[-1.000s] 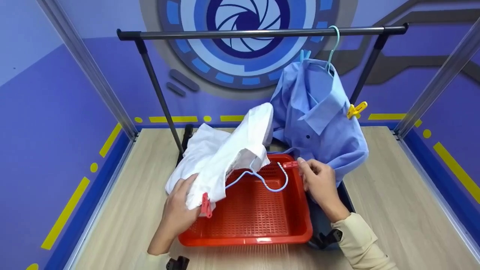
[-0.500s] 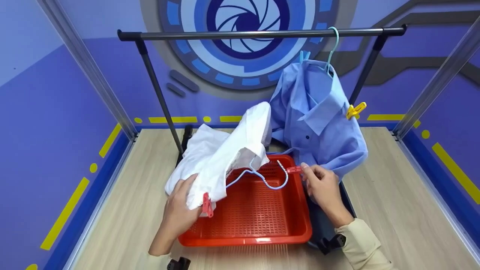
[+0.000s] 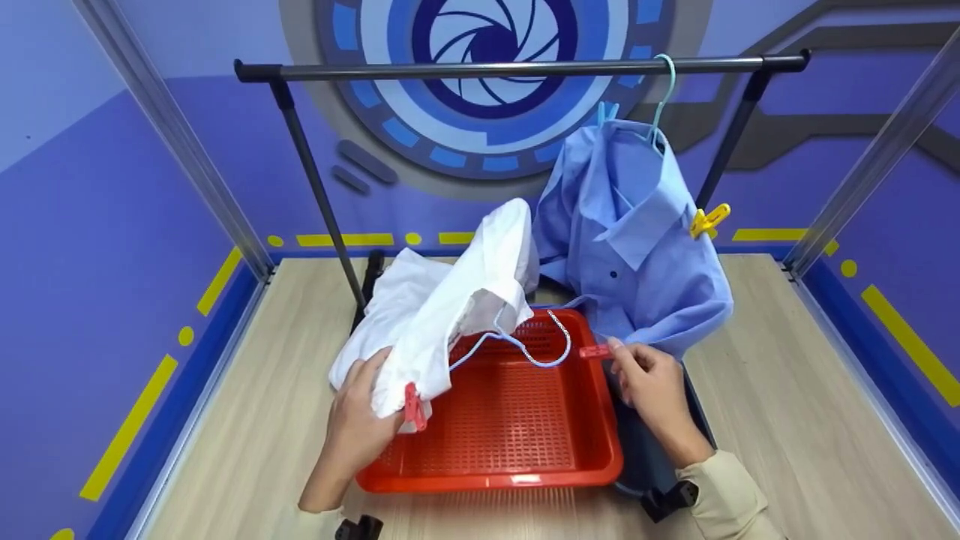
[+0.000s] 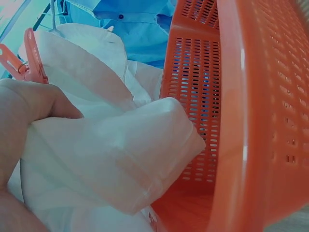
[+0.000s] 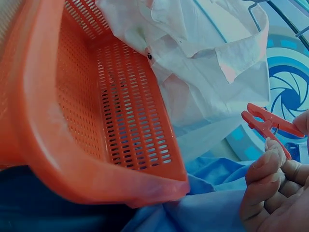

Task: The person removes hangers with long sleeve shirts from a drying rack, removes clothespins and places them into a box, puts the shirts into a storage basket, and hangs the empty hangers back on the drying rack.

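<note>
My left hand (image 3: pixel 356 420) grips a white shirt (image 3: pixel 457 311) by one shoulder. Right beside its fingers a red clothespin (image 3: pixel 414 409) is clipped on the fabric. The shirt lies slanted over the left side of a red basket (image 3: pixel 525 480). A blue hanger (image 3: pixel 544 365) sticks out of its collar, hook toward the right. My right hand (image 3: pixel 652 382) pinches a second red clothespin (image 5: pixel 263 126) between thumb and fingers at the basket's right rim. In the right wrist view this clothespin points toward the white shirt, its gripping end apart from the cloth.
Behind, a dark rail (image 3: pixel 465 71) spans the rack. A blue shirt (image 3: pixel 645 277) hangs at its right on a light green hanger (image 3: pixel 664 97), with a yellow clothespin (image 3: pixel 709 220) on its shoulder. A dark bin (image 3: pixel 645 457) stands under the red basket's right side.
My right hand has moved toward me and slightly right with its clothespin, away from the hanger hook. The white shirt's far end and the hanger have shifted slightly left; my left hand keeps its place.
</note>
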`<state>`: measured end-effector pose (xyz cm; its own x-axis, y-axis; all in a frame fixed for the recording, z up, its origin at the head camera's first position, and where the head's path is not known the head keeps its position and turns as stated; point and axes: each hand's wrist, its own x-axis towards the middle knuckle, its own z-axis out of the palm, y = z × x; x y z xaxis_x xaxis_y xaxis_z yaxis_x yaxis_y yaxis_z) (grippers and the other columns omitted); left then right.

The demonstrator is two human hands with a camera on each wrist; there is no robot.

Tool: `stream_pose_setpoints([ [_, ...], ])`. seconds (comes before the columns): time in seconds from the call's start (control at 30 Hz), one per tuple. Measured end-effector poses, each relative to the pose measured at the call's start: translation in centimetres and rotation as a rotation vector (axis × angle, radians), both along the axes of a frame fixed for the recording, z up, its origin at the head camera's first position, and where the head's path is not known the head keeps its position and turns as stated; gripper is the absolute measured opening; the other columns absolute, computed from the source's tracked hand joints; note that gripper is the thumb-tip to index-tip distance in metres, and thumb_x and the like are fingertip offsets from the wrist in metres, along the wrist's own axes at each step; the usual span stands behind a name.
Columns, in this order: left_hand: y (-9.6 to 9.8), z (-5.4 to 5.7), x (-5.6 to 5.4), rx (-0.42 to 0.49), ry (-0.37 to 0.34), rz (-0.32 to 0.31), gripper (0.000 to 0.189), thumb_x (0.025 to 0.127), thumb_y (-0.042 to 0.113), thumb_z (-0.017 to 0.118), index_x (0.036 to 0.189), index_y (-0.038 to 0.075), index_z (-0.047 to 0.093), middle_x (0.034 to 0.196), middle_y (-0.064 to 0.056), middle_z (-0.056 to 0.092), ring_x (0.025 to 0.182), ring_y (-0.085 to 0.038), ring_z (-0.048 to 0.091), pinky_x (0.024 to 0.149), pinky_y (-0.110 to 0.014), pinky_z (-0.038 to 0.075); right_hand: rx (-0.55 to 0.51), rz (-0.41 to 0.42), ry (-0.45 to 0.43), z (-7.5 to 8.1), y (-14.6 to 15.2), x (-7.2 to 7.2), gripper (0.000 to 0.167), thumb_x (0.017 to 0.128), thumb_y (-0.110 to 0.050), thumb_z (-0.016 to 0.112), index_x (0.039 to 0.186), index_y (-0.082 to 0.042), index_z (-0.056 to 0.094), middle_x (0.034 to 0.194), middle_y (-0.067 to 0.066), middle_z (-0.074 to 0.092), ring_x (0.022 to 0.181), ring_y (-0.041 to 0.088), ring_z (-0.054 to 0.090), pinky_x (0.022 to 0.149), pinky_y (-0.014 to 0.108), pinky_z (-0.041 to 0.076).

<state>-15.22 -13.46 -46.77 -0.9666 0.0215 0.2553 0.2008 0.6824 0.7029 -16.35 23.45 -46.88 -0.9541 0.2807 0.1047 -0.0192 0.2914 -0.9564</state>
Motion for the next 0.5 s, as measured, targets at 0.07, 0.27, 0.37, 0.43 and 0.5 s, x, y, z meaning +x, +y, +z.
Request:
stream_pose_setpoints([
  [0.07,0.0,0.0,0.0,0.002,0.003,0.004,0.075,0.072,0.012,0.082,0.139,0.017,0.048,0.117,-0.006,0.055,0.105,-0.021,0.052,0.09,-0.046,0.053,0.016,-0.004,0.0,-0.2,0.1,0.1,0.045,0.093,-0.034,0.063,0.068,0.003,0.059,0.045,-0.001,0.046,0.035,0.008,0.042,0.038,0.025,0.037],
  [0.27,0.1,-0.1,0.1,0.004,0.0,0.008,0.074,0.073,0.011,0.082,0.138,0.017,0.048,0.118,-0.006,0.055,0.106,-0.021,0.052,0.09,-0.047,0.053,0.043,0.0,0.011,-0.9,0.6,0.6,0.044,0.094,-0.033,0.063,0.066,0.002,0.059,0.044,-0.001,0.045,0.035,0.01,0.042,0.04,0.027,0.038],
  [0.37,0.1,-0.1,0.1,0.005,-0.007,0.012,0.074,0.073,0.01,0.081,0.139,0.017,0.048,0.119,-0.006,0.055,0.107,-0.022,0.052,0.09,-0.047,0.053,0.05,0.002,0.013,-1.2,0.9,0.8,0.045,0.094,-0.034,0.063,0.067,0.003,0.059,0.044,-0.001,0.045,0.035,0.01,0.041,0.04,0.027,0.037],
  [0.43,0.2,0.0,0.1,0.003,-0.011,0.014,0.073,0.074,0.011,0.081,0.139,0.017,0.048,0.12,-0.006,0.055,0.108,-0.022,0.052,0.091,-0.047,0.053,0.064,-0.002,0.01,-1.4,1.1,0.8,0.045,0.094,-0.033,0.062,0.066,0.002,0.059,0.044,-0.001,0.045,0.035,0.01,0.041,0.04,0.027,0.037],
  [0.5,0.2,0.0,0.1,0.001,-0.013,0.016,0.073,0.074,0.011,0.081,0.139,0.017,0.048,0.121,-0.007,0.055,0.108,-0.023,0.052,0.091,-0.048,0.053,0.072,-0.008,0.005,-1.6,1.4,0.9,0.044,0.094,-0.033,0.062,0.066,0.001,0.059,0.044,-0.002,0.045,0.035,0.01,0.041,0.04,0.026,0.036],
])
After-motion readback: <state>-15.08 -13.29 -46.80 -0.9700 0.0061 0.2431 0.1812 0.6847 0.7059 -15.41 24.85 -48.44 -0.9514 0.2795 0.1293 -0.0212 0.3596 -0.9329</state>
